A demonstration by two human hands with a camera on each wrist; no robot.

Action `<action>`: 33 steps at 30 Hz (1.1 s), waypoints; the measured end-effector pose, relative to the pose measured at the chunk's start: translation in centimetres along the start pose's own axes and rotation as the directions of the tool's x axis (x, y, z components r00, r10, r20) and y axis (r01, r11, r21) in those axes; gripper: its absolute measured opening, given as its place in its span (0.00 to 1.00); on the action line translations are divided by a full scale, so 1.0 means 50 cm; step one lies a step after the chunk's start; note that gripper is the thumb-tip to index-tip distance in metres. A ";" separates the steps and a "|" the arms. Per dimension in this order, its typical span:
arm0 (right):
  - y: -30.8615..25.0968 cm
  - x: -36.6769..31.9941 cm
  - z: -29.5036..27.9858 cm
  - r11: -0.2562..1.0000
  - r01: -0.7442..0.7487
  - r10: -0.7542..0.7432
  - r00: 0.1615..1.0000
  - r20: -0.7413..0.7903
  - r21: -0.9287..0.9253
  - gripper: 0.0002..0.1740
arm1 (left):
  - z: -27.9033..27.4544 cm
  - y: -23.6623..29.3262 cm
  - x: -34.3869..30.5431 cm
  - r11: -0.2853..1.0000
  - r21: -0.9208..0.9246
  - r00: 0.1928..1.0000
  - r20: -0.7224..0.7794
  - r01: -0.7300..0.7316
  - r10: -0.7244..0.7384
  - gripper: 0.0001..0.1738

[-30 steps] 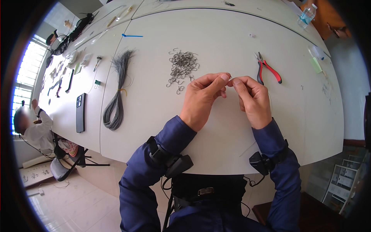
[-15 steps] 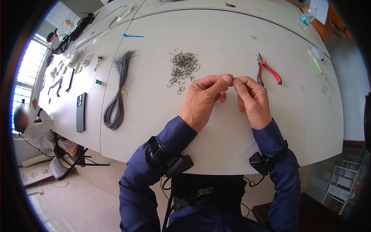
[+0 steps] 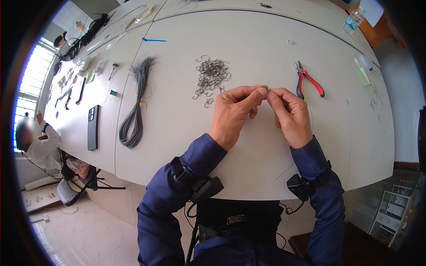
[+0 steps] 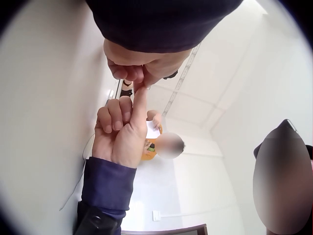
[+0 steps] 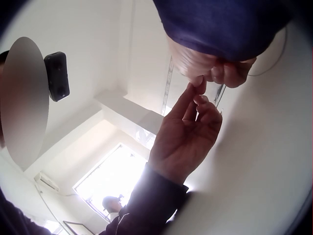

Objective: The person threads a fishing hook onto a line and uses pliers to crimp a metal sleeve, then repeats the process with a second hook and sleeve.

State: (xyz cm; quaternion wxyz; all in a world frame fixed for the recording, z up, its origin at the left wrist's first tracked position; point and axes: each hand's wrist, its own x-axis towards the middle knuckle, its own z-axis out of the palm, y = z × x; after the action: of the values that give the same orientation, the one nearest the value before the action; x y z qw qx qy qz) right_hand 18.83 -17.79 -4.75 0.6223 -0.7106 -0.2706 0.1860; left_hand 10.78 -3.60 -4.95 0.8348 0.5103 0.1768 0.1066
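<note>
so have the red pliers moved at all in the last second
No. The red pliers lie where they were, the same gap right of the pile of hooks.

Head camera looks down; wrist cameras look up closely, sharing hands (image 3: 235,113).

A white bench (image 3: 248,150), seen from above. The left hand (image 3: 233,113) and right hand (image 3: 290,116) meet fingertip to fingertip near its middle, pinching a tiny metal piece (image 3: 269,90), so no gap lies between them. Just beyond the left hand, a heap of metal hooks (image 3: 211,75) blocks the way forward. Just beyond the right hand lie red-handled pliers (image 3: 309,83). Between heap and pliers a bare lane runs toward the far edge. Bare surface also lies nearer the body and out to the right. Far left, a long grey wire bundle (image 3: 135,104) and a dark phone (image 3: 92,128) lie well apart from the hands, with open bench between.
</note>
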 end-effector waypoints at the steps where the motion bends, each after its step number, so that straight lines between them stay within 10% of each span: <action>1: -0.001 0.000 -0.001 1.000 -0.001 0.001 1.000 -0.001 -0.020 0.12 | -0.002 0.000 0.001 1.000 0.018 1.000 0.005 0.000 0.000 0.13; 33: -0.026 -0.001 -0.024 0.938 0.011 0.011 0.998 0.061 -0.345 0.10 | -0.029 0.032 0.013 0.799 0.540 0.964 0.188 -0.263 0.190 0.11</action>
State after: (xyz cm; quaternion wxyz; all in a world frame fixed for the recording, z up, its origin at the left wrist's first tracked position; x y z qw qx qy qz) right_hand 19.31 -18.65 -3.30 0.4793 -0.8026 -0.3182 0.1574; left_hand 10.81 -1.42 -4.26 0.6387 0.7557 0.0857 0.1170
